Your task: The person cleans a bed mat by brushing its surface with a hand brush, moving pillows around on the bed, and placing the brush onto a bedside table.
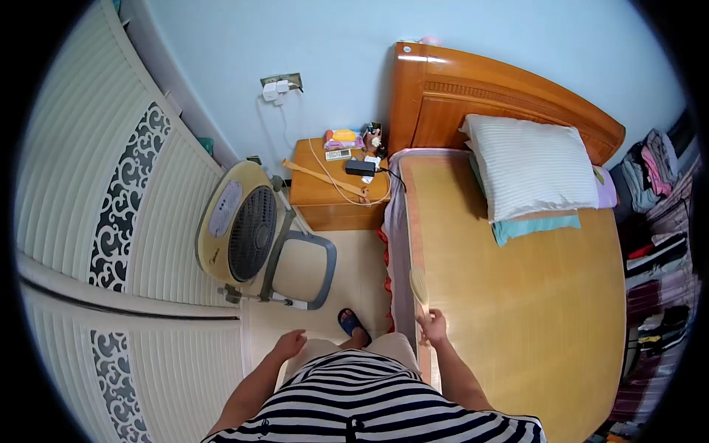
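My right hand point(433, 326) is closed around the handle of a brush point(419, 286) with a pale, oval head pointing away from me. It is over the near left edge of the bed, above the yellowish sleeping mat point(509, 295). Whether the brush head touches the mat I cannot tell. Beside my left thigh hangs my left hand point(291, 345), its fingers curled in with nothing visible in them. The nearest thing to it is the grey tube base of a standing fan point(319, 284).
A white striped pillow point(528, 168) lies by the wooden headboard point(509, 92). The nightstand point(325, 214) carries a remote point(338, 155), a black adapter point(360, 168), cables and a wooden stick point(317, 174). Louvered wardrobe doors point(173, 244) stand left; clothes point(650, 173) line the right side.
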Demonstrator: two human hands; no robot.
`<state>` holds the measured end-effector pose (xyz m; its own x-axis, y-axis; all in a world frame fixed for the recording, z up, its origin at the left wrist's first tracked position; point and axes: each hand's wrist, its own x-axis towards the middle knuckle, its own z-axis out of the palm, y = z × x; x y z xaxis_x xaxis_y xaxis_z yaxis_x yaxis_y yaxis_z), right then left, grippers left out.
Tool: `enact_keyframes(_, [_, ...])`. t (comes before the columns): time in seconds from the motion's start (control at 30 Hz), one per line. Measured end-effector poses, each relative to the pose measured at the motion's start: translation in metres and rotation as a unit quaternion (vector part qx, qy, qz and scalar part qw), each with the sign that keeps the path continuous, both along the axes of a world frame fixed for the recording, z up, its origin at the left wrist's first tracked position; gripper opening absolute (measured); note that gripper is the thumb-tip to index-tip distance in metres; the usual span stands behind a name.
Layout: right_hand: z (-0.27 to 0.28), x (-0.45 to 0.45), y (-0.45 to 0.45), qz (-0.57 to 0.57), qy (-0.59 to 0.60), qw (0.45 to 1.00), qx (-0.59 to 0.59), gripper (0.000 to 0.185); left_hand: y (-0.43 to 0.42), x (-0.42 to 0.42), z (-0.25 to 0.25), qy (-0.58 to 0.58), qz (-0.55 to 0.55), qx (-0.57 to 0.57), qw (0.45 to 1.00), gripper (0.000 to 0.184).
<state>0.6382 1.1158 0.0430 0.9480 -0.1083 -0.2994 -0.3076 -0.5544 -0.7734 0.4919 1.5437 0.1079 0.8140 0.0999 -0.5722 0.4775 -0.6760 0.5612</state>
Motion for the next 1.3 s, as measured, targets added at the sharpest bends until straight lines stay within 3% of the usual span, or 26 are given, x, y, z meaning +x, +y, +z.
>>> enact_keyframes(0.03, [-0.018, 0.020, 0.003, 0.003, -0.022, 0.999, 0.040, 0.033, 0.000, 0.020, 0.004, -0.005, 0.027, -0.011, 1.000, 0.039])
enact_keyframes(0.1, [0.061, 0.063, 0.046, -0.042, 0.066, 0.981, 0.178, 0.026, 0.003, 0.052, 0.014, -0.102, 0.063, -0.036, 0.992, 0.038])
enact_keyframes(0.13, [0.064, 0.080, 0.057, -0.041, 0.067, 0.981, 0.178, 0.026, 0.004, 0.063, 0.022, -0.101, 0.073, -0.047, 0.991, 0.038])
enact_keyframes(0.23, [0.062, 0.135, 0.093, -0.006, 0.029, 0.991, 0.129, 0.025, 0.011, 0.075, 0.029, -0.085, 0.070, -0.055, 0.992, 0.038])
enact_keyframes(0.3, [0.061, 0.163, 0.113, 0.080, -0.128, 0.989, -0.010, 0.029, 0.015, 0.068, 0.032, -0.063, 0.082, -0.044, 0.994, 0.038])
enact_keyframes(0.33, [0.082, 0.178, 0.125, 0.118, -0.059, 0.990, -0.047, 0.034, 0.019, 0.060, 0.031, -0.035, 0.101, -0.026, 0.994, 0.038])
enact_keyframes(0.43, [0.081, 0.225, 0.160, 0.187, -0.044, 0.973, -0.126, 0.033, 0.034, 0.010, 0.000, 0.009, 0.172, 0.024, 0.985, 0.037])
enact_keyframes(0.5, [0.080, 0.259, 0.185, 0.226, -0.040, 0.966, -0.120, 0.033, 0.053, -0.063, -0.066, -0.035, -0.010, 0.153, 0.988, 0.036])
enact_keyframes(0.57, [0.068, 0.293, 0.209, 0.241, -0.003, 0.959, -0.152, 0.034, 0.038, -0.080, -0.036, 0.133, 0.196, 0.091, 0.967, 0.036])
enact_keyframes(0.63, [0.065, 0.327, 0.231, 0.262, 0.016, 0.951, -0.164, 0.036, 0.025, -0.088, -0.025, 0.196, 0.210, 0.101, 0.953, 0.037])
enact_keyframes(0.67, [0.061, 0.341, 0.240, 0.272, 0.006, 0.949, -0.162, 0.036, 0.014, -0.093, -0.021, 0.142, 0.248, 0.052, 0.957, 0.036])
enact_keyframes(0.7, [0.057, 0.356, 0.248, 0.282, -0.004, 0.946, -0.160, 0.036, 0.009, -0.101, -0.035, 0.115, 0.202, 0.084, 0.969, 0.036])
enact_keyframes(0.77, [0.058, 0.384, 0.264, 0.303, 0.040, 0.937, -0.169, 0.035, -0.016, -0.031, 0.009, 0.184, 0.395, -0.006, 0.900, 0.038])
enact_keyframes(0.8, [0.046, 0.394, 0.269, 0.314, 0.017, 0.936, -0.159, 0.035, -0.021, -0.029, -0.005, 0.080, 0.278, 0.042, 0.956, 0.039])
enact_keyframes(0.83, [0.037, 0.403, 0.273, 0.325, -0.007, 0.934, -0.150, 0.034, -0.036, 0.021, 0.021, 0.110, 0.465, -0.048, 0.877, 0.037])
enact_keyframes(0.87, [0.029, 0.411, 0.278, 0.333, -0.001, 0.931, -0.150, 0.034, -0.041, 0.039, 0.018, 0.081, 0.435, -0.061, 0.895, 0.036])
enact_keyframes(0.93, [0.018, 0.424, 0.286, 0.343, -0.029, 0.926, -0.153, 0.033, -0.043, 0.137, 0.087, 0.081, 0.412, -0.089, 0.903, 0.037])
enact_keyframes(1.03, [0.011, 0.437, 0.292, 0.368, -0.009, 0.917, -0.153, 0.033, -0.048, 0.178, 0.095, 0.022, 0.421, -0.131, 0.897, 0.037])
enact_keyframes(1.3, [-0.021, 0.449, 0.290, 0.374, -0.017, 0.911, -0.172, 0.032, -0.058, 0.148, 0.081, 0.107, 0.470, -0.061, 0.874, 0.036])
